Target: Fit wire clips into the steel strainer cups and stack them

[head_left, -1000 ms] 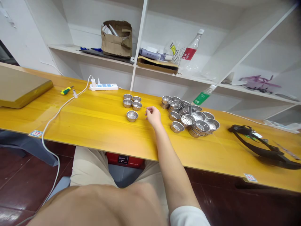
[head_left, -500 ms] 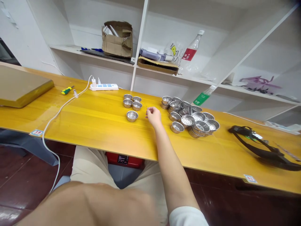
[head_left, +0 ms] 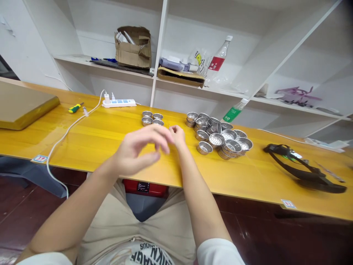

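My left hand (head_left: 138, 149) hovers over the table in front of me, fingers apart and slightly curled, holding nothing. Just beyond its fingertips, my right hand (head_left: 178, 135) is pinched; a tiny thin tip pokes out of the fingers, too small to name. Behind my left hand stands a small group of perforated metal cups (head_left: 147, 120), partly covered by it. A separate cup closer to me is hidden by that hand. To the right of my right hand, several more perforated metal cups (head_left: 216, 139) stand bunched and partly stacked, one small cup (head_left: 204, 147) at the near side.
A white power strip (head_left: 119, 103) with a trailing cable and a yellow-green screwdriver (head_left: 74, 108) lie at left, beside a large flat box (head_left: 24, 106). A green-labelled bottle (head_left: 232, 113) leans behind the cups. Black straps (head_left: 298, 169) lie at right. Shelves rise along the back.
My left arm, low and blurred before, has swung up and forward, bringing the left hand over the table beside the right. The right hand stays pinched in about the same place. The view shifted slightly.
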A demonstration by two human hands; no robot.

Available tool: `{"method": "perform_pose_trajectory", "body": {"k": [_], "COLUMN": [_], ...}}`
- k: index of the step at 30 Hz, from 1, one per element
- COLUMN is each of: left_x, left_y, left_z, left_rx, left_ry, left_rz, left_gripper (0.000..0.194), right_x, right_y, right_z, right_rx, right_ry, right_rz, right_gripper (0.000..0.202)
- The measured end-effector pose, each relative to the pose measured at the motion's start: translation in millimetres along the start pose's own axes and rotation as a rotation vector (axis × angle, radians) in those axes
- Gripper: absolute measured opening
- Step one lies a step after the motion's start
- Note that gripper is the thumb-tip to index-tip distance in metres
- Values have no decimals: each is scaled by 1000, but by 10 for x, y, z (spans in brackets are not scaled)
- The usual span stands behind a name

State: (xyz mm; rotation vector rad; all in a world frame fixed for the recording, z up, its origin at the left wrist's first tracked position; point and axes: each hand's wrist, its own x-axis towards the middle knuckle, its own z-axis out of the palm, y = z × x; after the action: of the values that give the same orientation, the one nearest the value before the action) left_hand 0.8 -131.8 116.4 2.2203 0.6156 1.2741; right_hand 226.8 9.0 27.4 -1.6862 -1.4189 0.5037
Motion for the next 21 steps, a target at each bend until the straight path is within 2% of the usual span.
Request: {"method": "perform_pose_trajectory", "body": {"k": [2,4,6,8,10,15,18,21], "left_x": [280,460,498,427,320,202,206,196], "left_y": [-471,-980,-1410,-1687,-1817,-1880,-1915,-1939], "left_z": [9,70,140,189,204,174,189,222], "left_rx": [191,398,527,573,572,529,489,451], "left_ry": [-8,7,-26,-17,-16,-98,-164,-140], "left_rz": [-101,-225,-299,-284,-253,-288,-283,-268], "left_gripper": [23,41,59,62,66,72,63,61], "right_x": [2,6,11,15,18,9,5,-5], "right_y": [-5,-1,14,36,56,89,100,80], "right_z": [-2,-4,1,20,50,108,106,103], "right_rx": [-1,1,-7,-6,12,72,85,175], "right_ry": [3,19,37,43,43,61,86,78], "right_rz": [5,4,-4,-8,-17,-61,-53,11], "right_gripper": [22,25,26,26,25,24,21,19]}}
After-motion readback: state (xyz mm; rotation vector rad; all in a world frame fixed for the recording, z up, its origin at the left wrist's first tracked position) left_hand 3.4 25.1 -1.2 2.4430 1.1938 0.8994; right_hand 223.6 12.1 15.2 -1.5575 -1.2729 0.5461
